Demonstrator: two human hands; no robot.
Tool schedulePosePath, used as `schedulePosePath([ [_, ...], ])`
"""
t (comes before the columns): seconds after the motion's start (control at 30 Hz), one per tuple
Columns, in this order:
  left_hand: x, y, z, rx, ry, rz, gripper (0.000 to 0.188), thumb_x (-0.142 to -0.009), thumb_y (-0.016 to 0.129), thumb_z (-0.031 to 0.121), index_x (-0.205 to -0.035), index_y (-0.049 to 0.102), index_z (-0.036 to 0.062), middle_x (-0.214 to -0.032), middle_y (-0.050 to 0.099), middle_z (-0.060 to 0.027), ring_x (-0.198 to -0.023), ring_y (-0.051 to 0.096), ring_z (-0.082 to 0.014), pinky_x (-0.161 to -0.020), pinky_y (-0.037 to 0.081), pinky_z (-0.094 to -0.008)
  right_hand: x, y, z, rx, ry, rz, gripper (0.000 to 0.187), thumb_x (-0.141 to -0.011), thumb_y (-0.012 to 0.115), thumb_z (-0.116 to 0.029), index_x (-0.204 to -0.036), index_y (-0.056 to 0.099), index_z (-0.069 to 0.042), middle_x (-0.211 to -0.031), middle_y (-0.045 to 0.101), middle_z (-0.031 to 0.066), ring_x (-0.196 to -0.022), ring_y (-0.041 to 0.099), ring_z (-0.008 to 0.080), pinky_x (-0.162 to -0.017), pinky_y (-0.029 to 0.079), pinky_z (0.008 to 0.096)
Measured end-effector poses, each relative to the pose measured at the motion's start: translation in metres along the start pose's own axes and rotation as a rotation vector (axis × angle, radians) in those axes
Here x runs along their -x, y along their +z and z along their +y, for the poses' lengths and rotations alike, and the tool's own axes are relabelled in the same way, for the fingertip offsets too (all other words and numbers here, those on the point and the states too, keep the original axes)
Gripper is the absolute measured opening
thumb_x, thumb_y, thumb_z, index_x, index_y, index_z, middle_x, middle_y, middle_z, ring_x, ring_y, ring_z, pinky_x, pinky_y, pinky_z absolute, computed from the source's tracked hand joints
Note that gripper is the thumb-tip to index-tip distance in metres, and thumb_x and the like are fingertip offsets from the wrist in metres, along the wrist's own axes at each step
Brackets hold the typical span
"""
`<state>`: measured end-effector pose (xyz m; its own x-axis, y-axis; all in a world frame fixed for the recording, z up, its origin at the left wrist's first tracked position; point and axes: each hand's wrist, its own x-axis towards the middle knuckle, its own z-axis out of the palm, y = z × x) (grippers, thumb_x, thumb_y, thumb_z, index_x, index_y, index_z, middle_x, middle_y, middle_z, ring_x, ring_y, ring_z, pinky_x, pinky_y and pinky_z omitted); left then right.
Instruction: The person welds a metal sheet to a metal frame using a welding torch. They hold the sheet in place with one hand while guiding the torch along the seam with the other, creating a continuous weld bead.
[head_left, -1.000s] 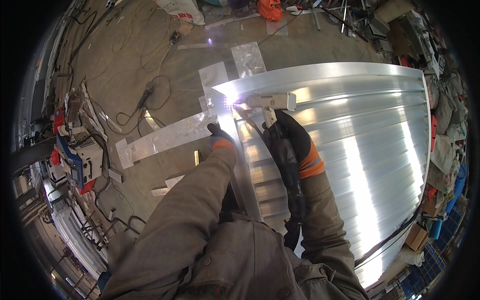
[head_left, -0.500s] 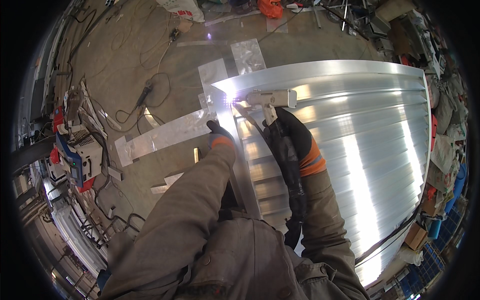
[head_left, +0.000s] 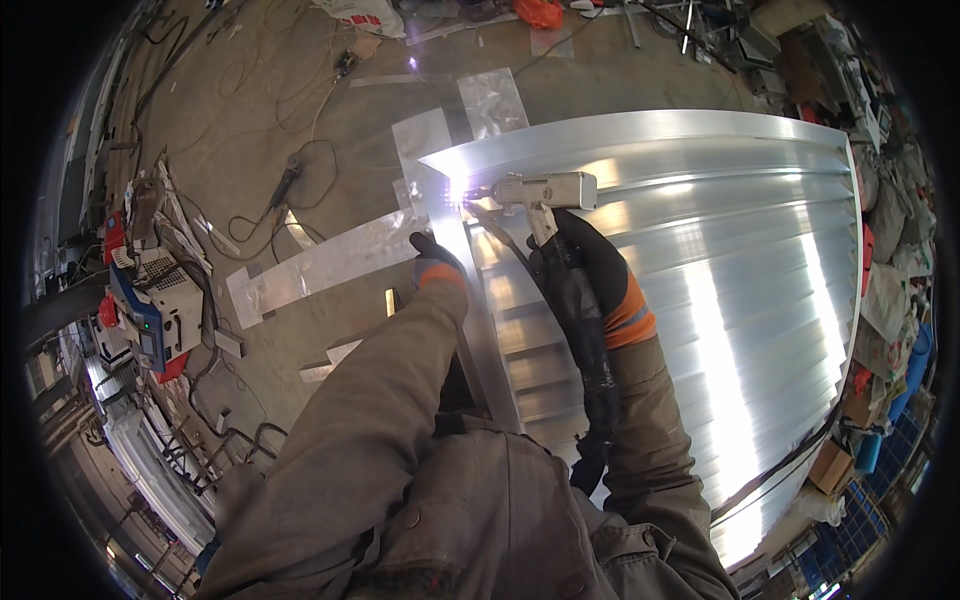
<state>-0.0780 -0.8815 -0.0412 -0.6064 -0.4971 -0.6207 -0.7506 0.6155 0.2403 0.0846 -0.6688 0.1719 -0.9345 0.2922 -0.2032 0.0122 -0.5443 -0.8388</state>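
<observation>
My right hand (head_left: 598,262), in a dark glove with an orange cuff, is closed round the grip of a handheld welding gun (head_left: 545,190). The gun's nozzle points left, and a bright violet-white glare burns at its tip on a corner of the aluminium louvred panel (head_left: 650,230). A thick black-wrapped cable (head_left: 592,385) runs from the grip down along my right forearm. Lower than the glare, my left hand (head_left: 437,262), gloved the same way, grips the panel's left frame edge. Part of its fingers is hidden by the frame.
Metal strips (head_left: 330,258) lie on the floor left of the panel. Beyond them are an angle grinder (head_left: 287,182) with its cord and a blue-and-white machine (head_left: 155,315) with cables. Bags and scrap (head_left: 885,270) crowd the right side. An orange bag (head_left: 540,12) is at the far edge.
The view has shifted slightly, with the panel's far edge a little higher in it. Both hands hold nearly the same places, and the glare stays at the corner.
</observation>
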Motion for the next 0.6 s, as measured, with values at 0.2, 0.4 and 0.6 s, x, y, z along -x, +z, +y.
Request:
schedulePosePath([
  [0.2, -0.002, 0.001, 0.0, 0.003, 0.0, -0.002, 0.106, -0.113, 0.024, 0.081, -0.137, 0.077, -0.0063, -0.134, 0.08, -0.0287, -0.131, 0.074, -0.0456, -0.109, 0.057, -0.0518, 0.005, -0.002, -0.004, 0.156, 0.002, -0.007, 0.044, -0.117, 0.061, -0.007, -0.16, 0.056, 0.002, -0.129, 0.072, 0.0141, -0.113, 0.071, 0.0209, -0.098, 0.063, 0.0349],
  [0.4, -0.008, 0.007, 0.001, 0.019, 0.007, -0.012, 0.105, -0.113, 0.025, 0.081, -0.137, 0.078, -0.0064, -0.133, 0.08, -0.0289, -0.13, 0.075, -0.0452, -0.108, 0.057, -0.0518, 0.011, -0.006, 0.003, -0.002, 0.044, -0.004, 0.045, -0.118, 0.058, -0.005, -0.162, 0.053, 0.002, -0.133, 0.071, 0.0174, -0.12, 0.071, 0.0232, -0.102, 0.064, 0.0369],
  [0.6, -0.008, 0.009, 0.002, 0.02, 0.005, -0.012, 0.106, -0.113, 0.025, 0.082, -0.136, 0.078, -0.0065, -0.135, 0.079, -0.0289, -0.129, 0.075, -0.0446, -0.109, 0.057, -0.0506, 0.015, -0.007, 0.003, -0.017, 0.048, -0.015, 0.045, -0.118, 0.058, -0.006, -0.162, 0.053, 0.003, -0.135, 0.071, 0.0187, -0.122, 0.071, 0.0237, -0.106, 0.064, 0.0375],
])
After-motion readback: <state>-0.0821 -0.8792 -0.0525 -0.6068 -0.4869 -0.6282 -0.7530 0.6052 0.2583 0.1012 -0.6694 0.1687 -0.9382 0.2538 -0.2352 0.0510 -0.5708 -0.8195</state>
